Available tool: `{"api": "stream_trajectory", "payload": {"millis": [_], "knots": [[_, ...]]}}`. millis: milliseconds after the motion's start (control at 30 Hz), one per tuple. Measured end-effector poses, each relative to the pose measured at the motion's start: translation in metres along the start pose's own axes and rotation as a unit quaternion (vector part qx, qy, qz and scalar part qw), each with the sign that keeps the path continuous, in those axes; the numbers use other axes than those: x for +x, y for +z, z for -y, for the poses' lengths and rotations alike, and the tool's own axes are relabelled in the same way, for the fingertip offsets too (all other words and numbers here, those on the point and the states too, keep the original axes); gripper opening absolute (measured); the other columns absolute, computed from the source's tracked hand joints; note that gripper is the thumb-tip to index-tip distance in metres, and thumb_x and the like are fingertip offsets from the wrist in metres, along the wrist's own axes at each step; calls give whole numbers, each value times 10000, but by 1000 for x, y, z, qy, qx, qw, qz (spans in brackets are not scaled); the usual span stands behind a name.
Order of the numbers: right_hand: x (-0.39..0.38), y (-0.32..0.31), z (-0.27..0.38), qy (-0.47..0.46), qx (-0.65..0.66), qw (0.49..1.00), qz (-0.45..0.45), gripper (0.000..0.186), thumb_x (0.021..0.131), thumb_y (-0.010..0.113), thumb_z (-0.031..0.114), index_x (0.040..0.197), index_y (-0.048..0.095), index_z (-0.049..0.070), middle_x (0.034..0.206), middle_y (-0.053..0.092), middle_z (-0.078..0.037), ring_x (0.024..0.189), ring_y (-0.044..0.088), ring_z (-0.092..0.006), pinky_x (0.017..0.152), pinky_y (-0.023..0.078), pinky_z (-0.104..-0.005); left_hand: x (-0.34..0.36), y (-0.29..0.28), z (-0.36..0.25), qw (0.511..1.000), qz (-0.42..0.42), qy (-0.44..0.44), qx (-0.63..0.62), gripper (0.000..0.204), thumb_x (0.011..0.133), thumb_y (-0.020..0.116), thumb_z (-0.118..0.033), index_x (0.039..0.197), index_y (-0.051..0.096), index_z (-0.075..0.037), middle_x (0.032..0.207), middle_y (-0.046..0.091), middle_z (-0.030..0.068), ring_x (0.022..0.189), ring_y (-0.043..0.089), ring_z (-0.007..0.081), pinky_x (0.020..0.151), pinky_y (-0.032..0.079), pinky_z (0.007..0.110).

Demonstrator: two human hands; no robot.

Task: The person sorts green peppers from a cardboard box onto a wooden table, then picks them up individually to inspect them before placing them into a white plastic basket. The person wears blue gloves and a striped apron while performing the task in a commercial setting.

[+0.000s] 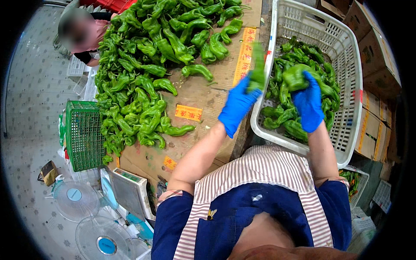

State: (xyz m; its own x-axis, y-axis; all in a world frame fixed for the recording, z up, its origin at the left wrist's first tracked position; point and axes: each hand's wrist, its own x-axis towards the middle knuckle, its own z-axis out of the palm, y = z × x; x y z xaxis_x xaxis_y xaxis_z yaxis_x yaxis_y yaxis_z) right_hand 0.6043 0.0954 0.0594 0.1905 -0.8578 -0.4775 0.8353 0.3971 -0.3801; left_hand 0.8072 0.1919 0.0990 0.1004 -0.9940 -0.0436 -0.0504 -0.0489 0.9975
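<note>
the light is bright and soft, like daytime, and shadows are weak. the picture is round with black corners, and straight lines bend near the rim. the pepper (257, 69) in the left hand (236, 106) is smeared with blur. a face at the top left is blurred. the middle looks sharp.

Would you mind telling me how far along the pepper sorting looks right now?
Done: the white plastic crate holds a partial layer of green peppers. In hand: the left hand grips a blurred pepper at the crate's rim; the right hand holds another inside. Left: a large pile of green peppers covers the cardboard-topped table.
</note>
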Motion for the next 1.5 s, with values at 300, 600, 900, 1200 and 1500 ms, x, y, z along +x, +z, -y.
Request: {"api": "stream_trajectory", "payload": {"millis": [300,600,900,1200,1500], "knots": [[-17,-70,27,-164,-319,930,-81,498,871,548,243,1310,337,139,1281,468,-51,1092,501,-194,918,369,-361,125,-75,33,821,-262,13,506,826,569,781,-395,1242,430,-69,1332,316,226,1171,391,387,969,349,448],[-28,-36,3,-29,-357,933,43,468,847,567,261,1243,402,74,1084,605,-53,954,572,-157,795,436,-281,138,-97,52,801,-281,6,528,639,588,718,-261,1173,495,-136,1232,416,172,1016,485,405,852,439,445],[-34,-33,-1,13,-354,931,85,354,876,526,256,1178,481,78,1018,631,-64,868,591,-139,751,444,-271,118,-101,47,781,-200,-49,589,752,566,744,-383,1237,462,-194,1325,336,193,1117,439,386,888,422,454],[-28,-40,3,26,-335,940,56,317,880,519,255,1147,499,85,988,640,-62,825,596,-142,725,447,-279,128,-132,70,821,-208,42,529,540,676,691,-360,1159,560,-159,1279,395,219,1073,489,365,891,427,393],[-31,-35,4,49,-311,947,65,310,865,545,296,1102,534,96,974,642,-61,805,596,-142,724,453,-276,57,-140,36,924,-126,-110,-345,364,918,357,-311,1184,504,-111,1154,559,106,984,555,238,783,468,378]]}}
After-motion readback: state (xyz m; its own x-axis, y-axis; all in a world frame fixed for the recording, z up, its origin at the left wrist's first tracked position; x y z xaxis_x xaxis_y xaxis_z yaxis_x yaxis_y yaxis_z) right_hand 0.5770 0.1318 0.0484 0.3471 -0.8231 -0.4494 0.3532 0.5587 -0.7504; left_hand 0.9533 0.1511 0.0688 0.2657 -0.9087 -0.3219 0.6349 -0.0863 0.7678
